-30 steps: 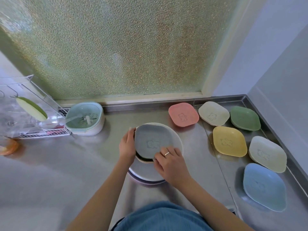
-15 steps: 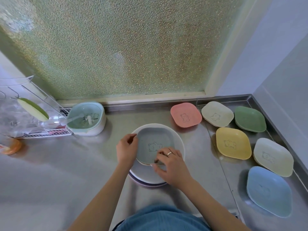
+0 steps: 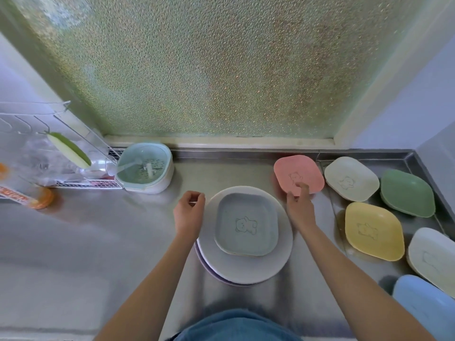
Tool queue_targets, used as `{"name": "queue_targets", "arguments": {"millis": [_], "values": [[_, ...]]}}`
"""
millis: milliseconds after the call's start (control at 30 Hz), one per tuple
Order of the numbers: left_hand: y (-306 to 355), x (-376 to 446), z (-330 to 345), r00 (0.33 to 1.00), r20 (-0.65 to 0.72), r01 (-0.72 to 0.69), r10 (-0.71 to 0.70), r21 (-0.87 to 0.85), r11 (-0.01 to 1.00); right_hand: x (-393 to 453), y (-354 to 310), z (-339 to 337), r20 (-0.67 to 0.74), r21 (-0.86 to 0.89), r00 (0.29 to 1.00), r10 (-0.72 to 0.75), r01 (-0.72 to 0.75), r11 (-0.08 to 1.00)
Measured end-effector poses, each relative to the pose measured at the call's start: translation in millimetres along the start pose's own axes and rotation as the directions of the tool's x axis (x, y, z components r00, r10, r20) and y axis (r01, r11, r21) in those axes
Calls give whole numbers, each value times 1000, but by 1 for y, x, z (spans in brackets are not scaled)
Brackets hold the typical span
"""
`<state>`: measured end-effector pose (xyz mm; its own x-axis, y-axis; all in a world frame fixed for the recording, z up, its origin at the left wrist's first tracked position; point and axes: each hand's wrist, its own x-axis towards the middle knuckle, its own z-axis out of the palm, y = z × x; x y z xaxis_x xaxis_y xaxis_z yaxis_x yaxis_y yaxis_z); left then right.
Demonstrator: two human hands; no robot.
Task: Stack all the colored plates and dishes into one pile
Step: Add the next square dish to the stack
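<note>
Since a second ago both your hands have come off the grey-blue dish [image 3: 247,223]: it now lies flat, alone on top of the pile of round plates [image 3: 246,269], and your right hand has swung out toward the pink dish [image 3: 298,174].

Head view: your left hand [image 3: 189,214] hovers just beside the pile's left rim, fingers loosely curled and holding nothing. Your right hand [image 3: 300,208] is off the pile's right rim, its fingertips [image 3: 299,188] at the near edge of the pink dish; the blur there keeps you from telling whether they pinch the edge or only touch it. Beyond and to the right of that hand lie a cream dish [image 3: 351,178] and a green dish [image 3: 407,192]; a yellow dish [image 3: 373,231] sits right of your right forearm, with a second cream dish [image 3: 434,260] and a blue dish [image 3: 426,306] nearer you, the blue one cut by the frame edge. These dishes lie close together, some rims touching.

The steel counter [image 3: 86,230] has open room left of your left hand. Its back edge meets a raised lip under the frosted window [image 3: 209,65], and a seam runs across the counter just right of the right hand. Far left of your left hand stand a mint strainer basket [image 3: 144,167] and a wire rack [image 3: 73,168].

Each dish shows an outlined bear. An orange packet [image 3: 17,196] at the far left carries print too blurred to read.
</note>
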<state>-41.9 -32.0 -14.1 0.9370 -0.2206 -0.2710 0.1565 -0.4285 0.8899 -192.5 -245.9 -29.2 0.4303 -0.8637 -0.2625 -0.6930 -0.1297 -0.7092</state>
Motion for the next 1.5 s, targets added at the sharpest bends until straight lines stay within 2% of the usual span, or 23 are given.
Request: {"name": "queue_targets", "arguments": {"millis": [100,233,467,567,733,800,900,1133,1300,1500], "values": [[-6,7,0,999,21,42,-42,16,999,14,5,8,69,-34,997,46,-43,998],[-18,6,4,991,105,74,-78,37,997,22,11,16,96,-42,989,114,-110,993],[-16,3,10,988,142,53,-64,80,995,28,15,14,-48,-71,980,192,-195,978],[-14,2,9,986,156,35,-50,95,995,27,15,11,-154,20,958,242,-242,970],[-14,0,6,982,185,21,-40,101,995,18,4,7,-191,165,940,283,-253,953],[-13,-2,5,980,194,17,-34,90,996,12,-4,2,-212,192,945,250,-211,959],[-11,-7,3,981,195,12,-22,52,999,-1,-18,-4,-213,167,969,126,-91,982],[15,-16,-1,991,134,57,-29,-211,976,-46,-41,-10,-126,127,983,-131,147,981],[35,-19,0,981,191,11,39,-254,967,-83,-45,-17,-128,67,933,-337,347,936],[36,-34,7,940,314,-88,135,-161,983,-111,-31,-12,-69,87,924,-376,381,920]]}}
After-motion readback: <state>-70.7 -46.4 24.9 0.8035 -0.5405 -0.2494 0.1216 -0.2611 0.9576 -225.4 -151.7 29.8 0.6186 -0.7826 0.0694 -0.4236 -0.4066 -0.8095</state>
